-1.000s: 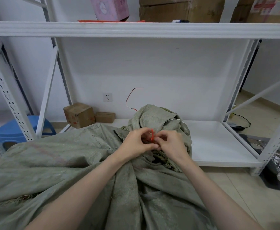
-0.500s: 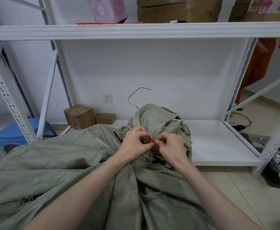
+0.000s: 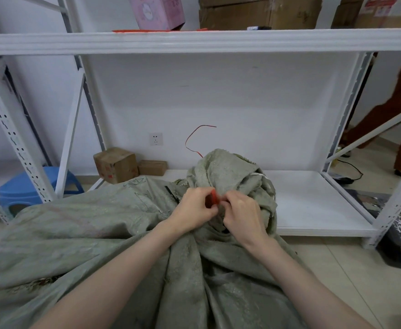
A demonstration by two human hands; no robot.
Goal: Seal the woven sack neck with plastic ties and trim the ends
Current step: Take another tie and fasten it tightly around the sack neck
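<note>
A large grey-green woven sack (image 3: 104, 236) lies on the floor in front of me, its bunched neck (image 3: 230, 172) standing up against the lower shelf. A thin red plastic tie (image 3: 215, 197) runs around the neck; its long free tail (image 3: 191, 138) curls up behind the sack. My left hand (image 3: 194, 210) and my right hand (image 3: 241, 211) meet at the neck, fingers pinched on the red tie between them. The tie's loop around the neck is mostly hidden by my fingers and the folds.
A white metal rack surrounds the spot, with a low shelf (image 3: 313, 210) and an upper shelf (image 3: 194, 40) carrying boxes. Two cardboard boxes (image 3: 116, 165) and a blue stool (image 3: 26, 188) stand at the left. A person's legs (image 3: 398, 115) are at the right.
My hands have stayed at the neck, shifting slightly on the tie. The tie's free tail has swung a little. A person has walked into view at the right.
</note>
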